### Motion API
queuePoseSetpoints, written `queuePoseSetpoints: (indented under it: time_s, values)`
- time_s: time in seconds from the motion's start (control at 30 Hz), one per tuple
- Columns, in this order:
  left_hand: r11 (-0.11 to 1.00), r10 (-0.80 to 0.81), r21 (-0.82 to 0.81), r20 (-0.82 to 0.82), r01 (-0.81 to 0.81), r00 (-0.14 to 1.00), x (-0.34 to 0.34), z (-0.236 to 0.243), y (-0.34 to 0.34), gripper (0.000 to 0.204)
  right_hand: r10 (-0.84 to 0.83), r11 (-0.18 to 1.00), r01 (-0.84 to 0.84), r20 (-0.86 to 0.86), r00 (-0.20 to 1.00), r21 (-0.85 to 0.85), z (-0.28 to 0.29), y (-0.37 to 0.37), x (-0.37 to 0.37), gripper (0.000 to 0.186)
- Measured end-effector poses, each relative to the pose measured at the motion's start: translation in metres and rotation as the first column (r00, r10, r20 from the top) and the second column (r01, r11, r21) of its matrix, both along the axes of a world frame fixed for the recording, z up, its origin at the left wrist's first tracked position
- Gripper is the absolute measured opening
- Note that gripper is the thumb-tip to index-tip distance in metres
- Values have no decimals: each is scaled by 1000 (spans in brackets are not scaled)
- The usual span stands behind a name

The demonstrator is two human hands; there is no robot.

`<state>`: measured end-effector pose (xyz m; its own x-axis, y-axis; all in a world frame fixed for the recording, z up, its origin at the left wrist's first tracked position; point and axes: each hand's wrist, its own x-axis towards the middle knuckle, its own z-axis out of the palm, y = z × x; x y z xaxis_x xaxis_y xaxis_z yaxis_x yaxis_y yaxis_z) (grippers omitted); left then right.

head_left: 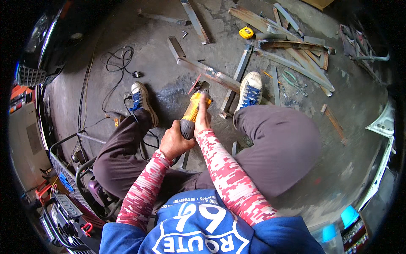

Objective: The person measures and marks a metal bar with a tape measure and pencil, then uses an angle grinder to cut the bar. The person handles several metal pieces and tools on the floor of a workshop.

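Both my hands hold a yellow and black angle grinder (192,112) between my knees. My left hand (174,142) is wrapped round its dark rear body. Farther forward, my right hand (202,115) grips the yellow housing near the head. The reddish disc (195,84) stands tilted at the front, beside a bent metal angle bar (209,74) on the floor; whether they touch I cannot tell. My right shoe (252,91) is by that bar's right end, where another steel bar (241,67) crosses. A dark cord trails from the grinder past my left leg.
Loose steel pieces (292,46) lie heaped at the far right, with a yellow tape measure (246,32) and green-handled pliers (294,80) nearby. A coiled black cable (119,60) and another yellow power tool (116,118) lie left. A vehicle front (36,63) stands far left.
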<state>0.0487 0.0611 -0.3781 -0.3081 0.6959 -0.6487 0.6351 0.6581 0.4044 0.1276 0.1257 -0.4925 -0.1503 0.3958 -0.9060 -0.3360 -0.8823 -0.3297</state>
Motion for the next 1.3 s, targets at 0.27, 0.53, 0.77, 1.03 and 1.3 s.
queuePoseSetpoints:
  time_s: [0.27, 0.53, 0.77, 1.03, 1.3]
  values:
    - [979, -26, -202, -171, -9, 985, -1, -43, 31, 75, -29, 978, 0, 136, 990, 208, -33, 2, -11, 70]
    - [976, -23, -215, -188, -18, 982, -10, -36, 46, 70, 64, 989, -80, 127, 990, 122, -40, 2, -24, 78]
    - [977, -23, -215, -141, -8, 990, -7, -37, 45, 64, -49, 985, 66, 106, 993, -161, -36, 21, -19, 81]
    - [985, 85, -142, -91, -97, 992, -8, -76, 38, 76, 33, 994, -45, 123, 992, 100, -57, 14, -18, 65]
    - [989, 85, -116, -75, -94, 993, -2, -87, 40, 73, 58, 989, -90, 255, 965, 116, -71, 7, -16, 60]
